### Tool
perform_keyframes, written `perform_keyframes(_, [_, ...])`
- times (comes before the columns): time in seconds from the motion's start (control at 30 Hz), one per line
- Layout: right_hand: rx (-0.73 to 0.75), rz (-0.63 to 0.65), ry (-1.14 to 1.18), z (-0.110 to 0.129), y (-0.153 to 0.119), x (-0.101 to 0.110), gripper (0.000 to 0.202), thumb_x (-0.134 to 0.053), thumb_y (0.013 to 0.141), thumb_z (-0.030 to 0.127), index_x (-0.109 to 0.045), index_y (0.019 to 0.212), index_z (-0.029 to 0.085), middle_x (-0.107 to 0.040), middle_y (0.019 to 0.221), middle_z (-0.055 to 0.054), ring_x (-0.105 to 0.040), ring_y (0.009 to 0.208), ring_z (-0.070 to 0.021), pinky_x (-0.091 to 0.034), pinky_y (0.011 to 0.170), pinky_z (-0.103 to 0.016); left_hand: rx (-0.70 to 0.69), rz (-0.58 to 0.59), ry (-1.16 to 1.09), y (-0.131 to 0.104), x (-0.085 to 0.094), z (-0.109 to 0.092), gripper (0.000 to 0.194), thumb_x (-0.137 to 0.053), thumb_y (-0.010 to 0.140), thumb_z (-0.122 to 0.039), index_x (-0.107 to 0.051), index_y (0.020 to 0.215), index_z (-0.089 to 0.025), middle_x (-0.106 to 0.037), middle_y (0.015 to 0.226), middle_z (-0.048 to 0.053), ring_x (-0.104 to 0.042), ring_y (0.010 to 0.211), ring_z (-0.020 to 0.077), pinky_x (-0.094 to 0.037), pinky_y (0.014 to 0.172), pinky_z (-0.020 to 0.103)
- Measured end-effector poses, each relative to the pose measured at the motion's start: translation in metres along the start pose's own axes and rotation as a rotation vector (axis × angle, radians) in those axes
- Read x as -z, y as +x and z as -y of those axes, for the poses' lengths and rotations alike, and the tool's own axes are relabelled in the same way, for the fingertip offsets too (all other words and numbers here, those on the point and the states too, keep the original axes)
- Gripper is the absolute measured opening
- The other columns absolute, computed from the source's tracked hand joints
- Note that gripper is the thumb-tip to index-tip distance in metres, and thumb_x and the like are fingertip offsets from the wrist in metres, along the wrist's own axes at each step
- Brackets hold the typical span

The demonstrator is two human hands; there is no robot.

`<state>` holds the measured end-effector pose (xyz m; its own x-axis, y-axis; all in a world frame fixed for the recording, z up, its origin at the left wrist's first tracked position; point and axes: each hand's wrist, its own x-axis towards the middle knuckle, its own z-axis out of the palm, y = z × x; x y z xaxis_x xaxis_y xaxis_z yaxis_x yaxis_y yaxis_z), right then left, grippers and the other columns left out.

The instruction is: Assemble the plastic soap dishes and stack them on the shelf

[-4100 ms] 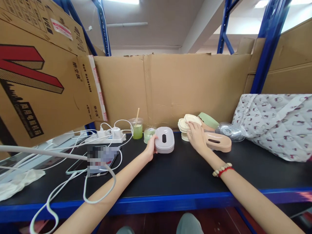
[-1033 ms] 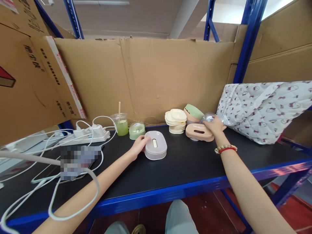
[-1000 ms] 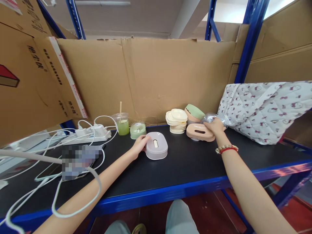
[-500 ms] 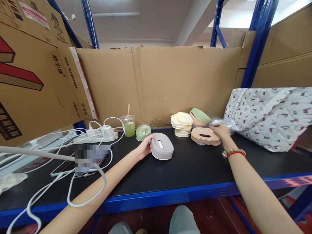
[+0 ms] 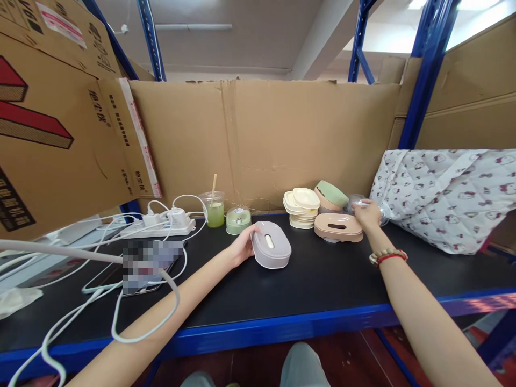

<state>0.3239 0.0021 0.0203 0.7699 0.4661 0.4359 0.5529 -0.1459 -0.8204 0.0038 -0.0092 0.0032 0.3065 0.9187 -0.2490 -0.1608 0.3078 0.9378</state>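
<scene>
A pale lilac oval box-like cover [image 5: 278, 258] with a slot in its top stands on the black shelf. My left hand [image 5: 244, 246] grips its left side, fingers closed. Over to the right, my right hand [image 5: 367, 215] is closed on a clear plastic piece [image 5: 355, 201]; its exact shape is partly hidden by the fingers. Just left of that hand lies a peach cover [image 5: 338, 233] with a dark oval slot, slightly raised on something underneath. Behind it are a stack of cream pieces [image 5: 305, 199] and a tilted green rim [image 5: 332, 192] on peach and grey parts.
A small green container [image 5: 237, 221] and a cup of green drink [image 5: 215, 214] with a straw stand at the back. A power strip [image 5: 177, 228], white cables and a phone [image 5: 141, 287] fill the left. A patterned quilted bag [image 5: 447, 204] is at the right.
My right hand has moved slightly off the peach cover, onto the clear plastic piece. The lilac cover, held by my left hand, has shifted a little right and nearer.
</scene>
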Motion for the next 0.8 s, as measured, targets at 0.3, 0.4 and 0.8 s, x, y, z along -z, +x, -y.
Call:
perform_keyframes(0.3, [-0.049,-0.217,0.599,0.053,-0.033,0.01,0.031,-0.05,0.075,0.018,-0.036,0.103,0.016,-0.056,0.093,-0.002,-0.058,0.083,-0.0081,-0.051,0.08,-0.026,-0.047,-0.08,-0.138,0.002,-0.005,0.002,0.011,-0.049,0.083,-0.018,-0.057,0.078,-0.014,-0.058,0.057,-0.001,-0.054,0.05,0.0095,-0.047,0.054,0.019])
perform_keyframes(0.4, [-0.06,-0.046,0.947,0.073,-0.056,0.001,0.04,-0.052,0.074,0.018,-0.029,0.108,0.018,-0.055,0.094,-0.001,-0.059,0.075,-0.0041,-0.052,0.063,-0.016,-0.086,-0.036,-0.17,0.002,-0.006,0.003,0.008,-0.055,0.08,-0.013,-0.06,0.087,-0.012,-0.064,0.066,0.002,-0.06,0.058,0.0114,-0.051,0.062,0.021])
perform_keyframes(0.8, [-0.479,0.956,0.952,0.09,-0.142,-0.023,0.058,-0.053,0.077,0.008,-0.035,0.13,0.021,-0.06,0.082,0.001,-0.064,0.069,-0.0054,-0.055,0.054,-0.013,-0.189,0.089,-0.291,0.008,-0.003,0.01,0.031,-0.066,0.07,-0.002,-0.065,0.099,-0.013,-0.072,0.088,0.007,-0.066,0.076,0.0152,-0.05,0.087,0.03])
